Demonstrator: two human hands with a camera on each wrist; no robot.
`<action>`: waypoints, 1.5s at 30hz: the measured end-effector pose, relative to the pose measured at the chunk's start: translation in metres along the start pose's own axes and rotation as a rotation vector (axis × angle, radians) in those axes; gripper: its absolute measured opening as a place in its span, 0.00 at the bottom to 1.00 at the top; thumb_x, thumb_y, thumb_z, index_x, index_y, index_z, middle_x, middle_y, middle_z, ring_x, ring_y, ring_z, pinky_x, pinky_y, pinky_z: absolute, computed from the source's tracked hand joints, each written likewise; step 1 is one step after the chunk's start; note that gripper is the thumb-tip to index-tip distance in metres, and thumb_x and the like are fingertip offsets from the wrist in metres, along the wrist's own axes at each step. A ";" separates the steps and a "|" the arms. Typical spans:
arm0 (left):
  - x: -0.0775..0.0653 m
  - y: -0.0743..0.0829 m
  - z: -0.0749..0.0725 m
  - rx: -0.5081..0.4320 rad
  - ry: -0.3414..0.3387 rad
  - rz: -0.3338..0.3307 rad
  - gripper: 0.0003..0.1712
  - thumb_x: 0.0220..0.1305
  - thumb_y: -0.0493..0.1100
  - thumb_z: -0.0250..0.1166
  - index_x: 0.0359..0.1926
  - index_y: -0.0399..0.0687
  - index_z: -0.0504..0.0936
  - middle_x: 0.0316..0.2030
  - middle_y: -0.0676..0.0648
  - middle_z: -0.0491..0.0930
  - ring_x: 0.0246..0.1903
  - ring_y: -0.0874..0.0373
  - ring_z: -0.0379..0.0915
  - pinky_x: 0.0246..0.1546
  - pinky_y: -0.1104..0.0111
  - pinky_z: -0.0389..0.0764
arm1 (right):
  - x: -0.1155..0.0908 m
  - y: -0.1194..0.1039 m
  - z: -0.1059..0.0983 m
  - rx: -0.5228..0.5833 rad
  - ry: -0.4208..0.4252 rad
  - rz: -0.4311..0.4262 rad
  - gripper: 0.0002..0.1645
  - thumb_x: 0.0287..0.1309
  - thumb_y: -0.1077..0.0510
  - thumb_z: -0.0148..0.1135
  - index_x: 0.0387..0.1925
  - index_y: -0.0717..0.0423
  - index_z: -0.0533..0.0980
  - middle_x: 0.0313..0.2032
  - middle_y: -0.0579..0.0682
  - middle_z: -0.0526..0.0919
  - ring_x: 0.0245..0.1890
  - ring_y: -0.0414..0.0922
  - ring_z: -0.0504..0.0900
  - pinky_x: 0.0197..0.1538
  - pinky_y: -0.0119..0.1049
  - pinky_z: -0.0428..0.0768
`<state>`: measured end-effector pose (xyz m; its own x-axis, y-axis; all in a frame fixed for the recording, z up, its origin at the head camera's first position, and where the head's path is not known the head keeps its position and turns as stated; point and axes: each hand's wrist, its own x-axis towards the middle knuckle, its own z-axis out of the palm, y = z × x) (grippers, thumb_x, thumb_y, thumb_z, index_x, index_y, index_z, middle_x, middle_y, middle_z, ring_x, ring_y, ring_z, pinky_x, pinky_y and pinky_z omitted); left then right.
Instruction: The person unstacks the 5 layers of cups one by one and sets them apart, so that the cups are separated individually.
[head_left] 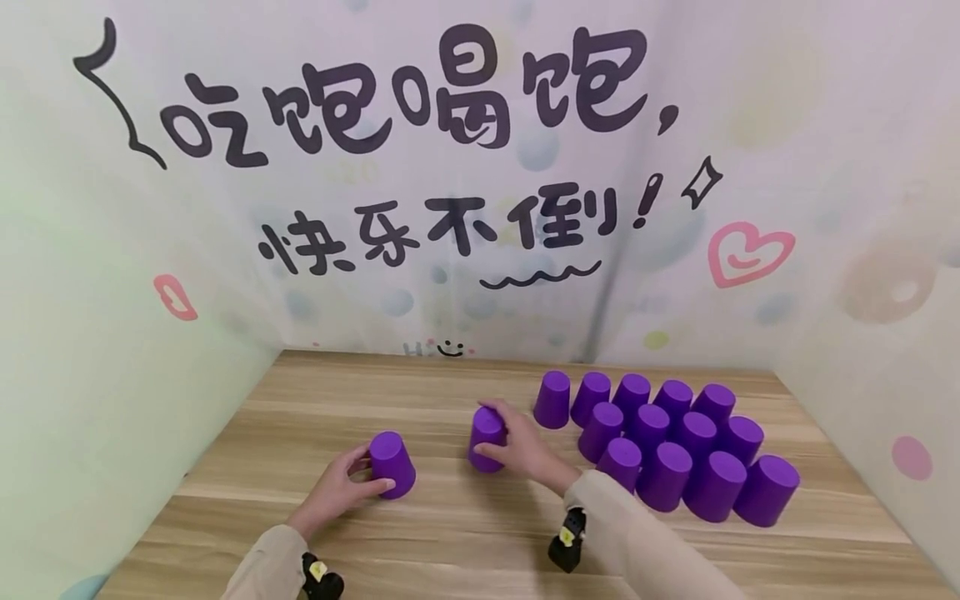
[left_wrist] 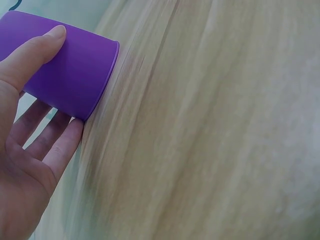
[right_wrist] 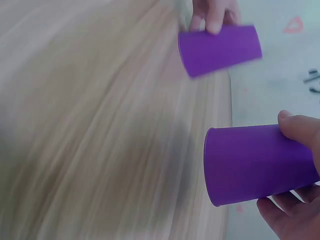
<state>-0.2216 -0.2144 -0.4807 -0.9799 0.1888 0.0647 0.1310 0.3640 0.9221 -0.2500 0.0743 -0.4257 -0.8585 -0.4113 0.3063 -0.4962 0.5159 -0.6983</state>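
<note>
My left hand (head_left: 343, 493) grips an upside-down purple cup (head_left: 392, 467) from its left side. The left wrist view shows the thumb across that cup's wall (left_wrist: 75, 65) and the fingers on the other side. To the right and a bit farther back, my right hand (head_left: 521, 446) holds a second upside-down purple cup (head_left: 486, 433). Up close in the right wrist view, its thumb and fingers lie on opposite sides of the cup (right_wrist: 255, 162). A gap of tabletop separates the two held cups. Whether either rim touches the table, I cannot tell.
Several more purple cups (head_left: 699, 429) stand upside down in rows on the right of the wooden table (head_left: 330, 400). One cup (head_left: 553, 400) at the back left of these rows is near my right hand. Behind the table hangs a printed backdrop (head_left: 420, 317).
</note>
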 end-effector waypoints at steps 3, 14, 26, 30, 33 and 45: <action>0.000 0.000 -0.001 0.001 -0.011 0.004 0.40 0.44 0.40 0.70 0.57 0.30 0.64 0.50 0.31 0.69 0.49 0.40 0.68 0.50 0.57 0.72 | -0.009 0.010 -0.016 -0.025 0.041 0.045 0.36 0.44 0.61 0.67 0.57 0.58 0.64 0.48 0.59 0.74 0.45 0.52 0.75 0.45 0.45 0.76; -0.005 0.006 -0.002 -0.006 -0.025 0.022 0.39 0.46 0.38 0.69 0.57 0.27 0.63 0.50 0.30 0.69 0.48 0.40 0.69 0.49 0.58 0.73 | -0.026 0.039 -0.039 -0.104 0.191 0.176 0.34 0.42 0.65 0.68 0.54 0.61 0.66 0.49 0.61 0.74 0.49 0.55 0.72 0.51 0.49 0.71; -0.002 0.005 -0.001 -0.008 -0.024 0.038 0.39 0.46 0.38 0.69 0.57 0.27 0.62 0.50 0.29 0.69 0.48 0.39 0.69 0.49 0.58 0.73 | -0.030 0.052 -0.042 -0.154 0.253 0.221 0.35 0.41 0.68 0.67 0.53 0.71 0.64 0.50 0.69 0.69 0.51 0.62 0.68 0.53 0.52 0.68; -0.001 0.006 -0.001 -0.003 -0.023 0.036 0.38 0.47 0.38 0.69 0.57 0.27 0.62 0.50 0.30 0.69 0.48 0.39 0.68 0.49 0.57 0.73 | -0.029 0.054 -0.041 -0.161 0.244 0.228 0.36 0.41 0.68 0.66 0.54 0.71 0.63 0.50 0.69 0.70 0.50 0.62 0.68 0.53 0.52 0.68; -0.001 0.006 -0.002 0.001 -0.025 0.040 0.38 0.47 0.38 0.69 0.57 0.27 0.62 0.50 0.30 0.69 0.48 0.39 0.68 0.49 0.57 0.73 | -0.029 0.055 -0.040 -0.162 0.234 0.236 0.36 0.41 0.68 0.66 0.54 0.71 0.62 0.49 0.69 0.70 0.50 0.61 0.68 0.53 0.52 0.68; -0.001 0.004 0.000 0.033 -0.001 0.009 0.38 0.45 0.40 0.70 0.56 0.30 0.65 0.49 0.32 0.71 0.47 0.41 0.69 0.48 0.58 0.73 | -0.026 0.047 -0.046 -0.146 0.247 0.246 0.35 0.43 0.67 0.66 0.55 0.71 0.63 0.52 0.69 0.68 0.53 0.61 0.66 0.55 0.52 0.67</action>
<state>-0.2205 -0.2132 -0.4772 -0.9785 0.1929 0.0729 0.1449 0.3919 0.9085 -0.2568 0.1439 -0.4370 -0.9508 -0.0768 0.3001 -0.2689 0.6859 -0.6762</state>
